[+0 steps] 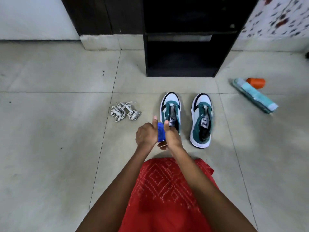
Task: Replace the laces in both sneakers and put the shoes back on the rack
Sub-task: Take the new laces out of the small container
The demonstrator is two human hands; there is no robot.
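Two white, teal and black sneakers stand side by side on the tiled floor with no laces in them, the left sneaker (170, 108) partly behind my hands and the right sneaker (201, 119) apart to the right. A heap of white laces (124, 111) lies on the floor left of them. A small blue packet (161, 133) is gripped between my left hand (146, 135) and my right hand (172, 136), both thumbs up, just in front of the left sneaker. The dark shoe rack (182, 54) stands behind the sneakers.
A teal and white brush-like object (255, 95) and an orange cup (255, 82) lie on the floor at the right. A dark cabinet (103, 15) stands left of the rack. Red patterned cloth (167, 190) covers my lap at the bottom.
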